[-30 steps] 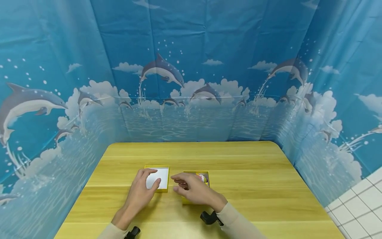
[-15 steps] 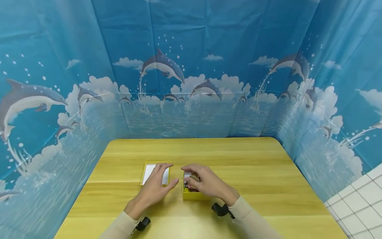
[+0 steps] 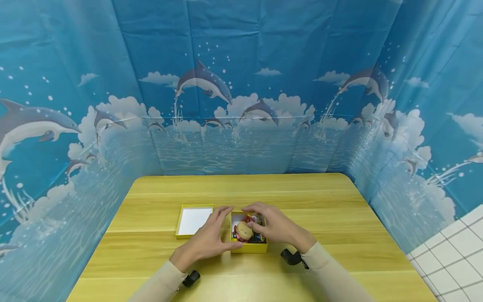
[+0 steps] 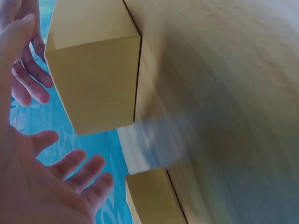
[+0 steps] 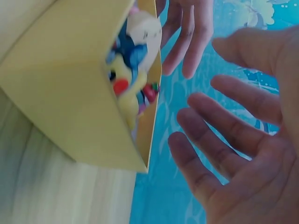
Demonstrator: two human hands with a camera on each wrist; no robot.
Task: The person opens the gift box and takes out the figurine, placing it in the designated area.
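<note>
Several colourful toys point(image 3: 245, 231) lie in the open yellow box point(image 3: 252, 248).

The box point(image 3: 250, 248) is showing yellow, the tray point(image 3: 194, 221) yellow and white, the surface point(image 3: 320, 214) yellow wood grain, and the backdrop point(image 3: 294, 46) grey dolphins on blue.

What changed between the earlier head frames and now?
The left hand moved right, from over the white-lined tray to the left side of the toy box. The right hand moved right; a round beige toy now shows, any release unclear. Neither hand visibly grips anything now. Tray and box stayed put.
</note>
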